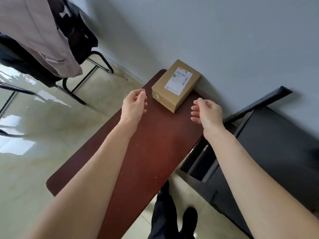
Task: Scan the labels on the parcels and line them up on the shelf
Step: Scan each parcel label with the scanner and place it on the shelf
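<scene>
Nearest, the left hand [134, 105] and right hand [206, 111] are held loosely curled and empty above the reddish bench [138, 152]. Beyond them, the parcel [176, 85] is set label [178, 80] up at the bench's far end by the wall [224, 40]. If gripped unevenly, it could be skewed or nudged off the edge.

A brown cardboard parcel [174, 87] lies flat at the far end of the dark red counter [138, 152], against the wall, its white label [178, 81] facing up.
</scene>
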